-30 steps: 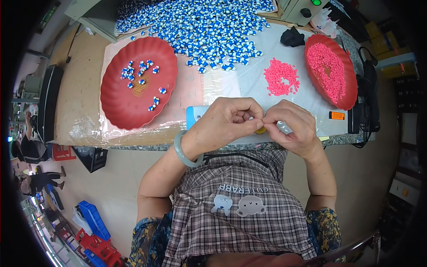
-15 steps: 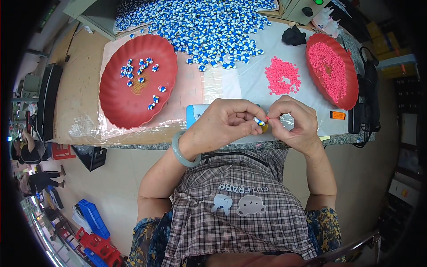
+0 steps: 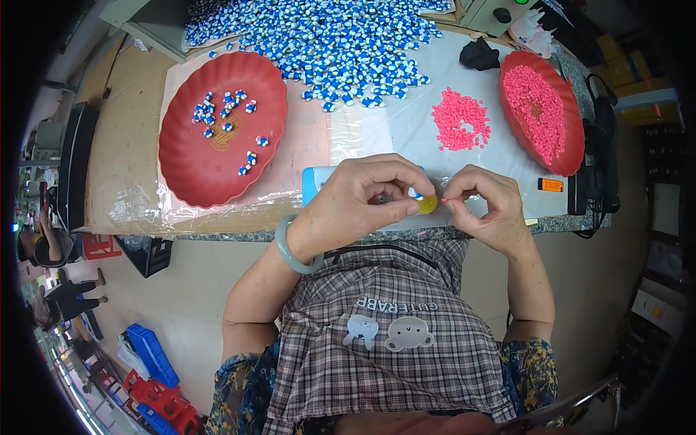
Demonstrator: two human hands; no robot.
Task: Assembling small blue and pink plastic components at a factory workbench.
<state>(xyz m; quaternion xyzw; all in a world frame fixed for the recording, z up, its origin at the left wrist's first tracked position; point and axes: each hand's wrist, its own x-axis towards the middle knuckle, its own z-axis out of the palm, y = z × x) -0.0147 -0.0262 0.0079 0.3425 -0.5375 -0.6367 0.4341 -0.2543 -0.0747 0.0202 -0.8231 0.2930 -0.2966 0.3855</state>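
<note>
Between the thumb and forefinger of my left hand (image 3: 362, 190) is a small blue-and-white moulded piece (image 3: 415, 193). A round yellow thing (image 3: 428, 204) shows just beside those fingertips; whether it is held or lies behind them I cannot tell. My right hand (image 3: 489, 206) pinches a tiny pink piece (image 3: 445, 200), a short gap away from the left fingertips. Beyond the hands lies a loose patch of pink pieces (image 3: 451, 116). A red scalloped tray (image 3: 250, 170) at the left carries several blue-and-white pieces.
A large heap of blue-and-white pieces (image 3: 326, 54) spreads over the far table. At the right stands a red tray (image 3: 575, 148) full of pink bits, with a black cloth (image 3: 478, 54) and an orange-labelled item (image 3: 550, 185) nearby. A blue-and-white object (image 3: 310, 181) sits partly behind my left hand.
My hands have drawn slightly apart; the right fingertips moved away to the right with the pink piece. More of the yellow thing shows now. The view has shifted a little.
</note>
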